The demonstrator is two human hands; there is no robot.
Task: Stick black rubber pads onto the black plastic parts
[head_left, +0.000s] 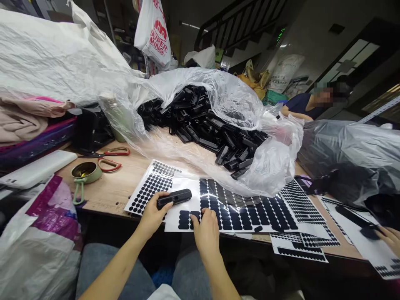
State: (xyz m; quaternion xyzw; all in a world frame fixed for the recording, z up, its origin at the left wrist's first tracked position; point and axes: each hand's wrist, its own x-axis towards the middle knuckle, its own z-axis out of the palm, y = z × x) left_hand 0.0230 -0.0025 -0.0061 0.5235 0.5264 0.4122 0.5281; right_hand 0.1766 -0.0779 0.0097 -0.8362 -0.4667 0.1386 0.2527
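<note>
My left hand (153, 214) is closed around a long black plastic part (178, 197), which has a small hole in its side and is held just above the table's front edge. Under my right hand (206, 231) lies a white sheet (192, 185) with rows of black rounded stickers (240, 218). The thumb and curled fingers of that hand pinch at a black sticker on the sheet's left part. Whether the sticker has lifted cannot be seen. Left of it lies another sheet with round black dots (146, 191).
Behind the sheets, a clear plastic bag (231, 98) spills many black parts (200, 121). Scissors (109, 160) and a green cup (84, 171) stand left. More sticker sheets (303, 204) lie right, some overhanging the edge. Another person's hand (390, 238) is at far right; another person sits behind.
</note>
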